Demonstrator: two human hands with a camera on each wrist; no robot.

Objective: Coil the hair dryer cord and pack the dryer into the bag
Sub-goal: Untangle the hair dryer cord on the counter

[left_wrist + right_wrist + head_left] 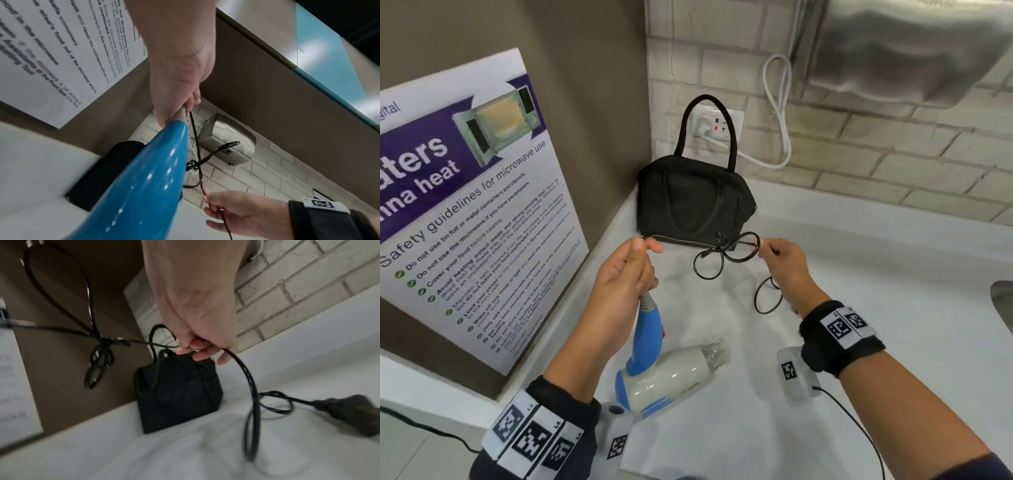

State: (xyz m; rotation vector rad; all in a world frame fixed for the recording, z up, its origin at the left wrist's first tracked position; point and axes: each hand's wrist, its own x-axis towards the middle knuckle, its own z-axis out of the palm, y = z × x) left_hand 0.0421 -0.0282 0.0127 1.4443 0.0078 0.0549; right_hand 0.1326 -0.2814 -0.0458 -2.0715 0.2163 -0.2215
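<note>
A white and blue hair dryer (pixel 664 373) hangs in the air by the top of its blue handle (pixel 144 178). My left hand (pixel 623 274) grips that handle end and the black cord (pixel 709 253) where it leaves the dryer. The cord runs taut to my right hand (pixel 784 267), which pinches it; tangled loops hang between the hands. More cord drops from the right hand to the plug (pixel 347 412) on the counter. The small black bag (pixel 695 198) with an upright handle stands in the corner just behind the hands, and looks zipped.
A white counter (pixel 859 291) lies below. A microwave safety poster (pixel 465 205) leans on the brown left wall. On the brick back wall are a socket (pixel 717 123) with a white cable and a steel hand dryer (pixel 904 44). A sink edge (pixel 1001 301) shows at far right.
</note>
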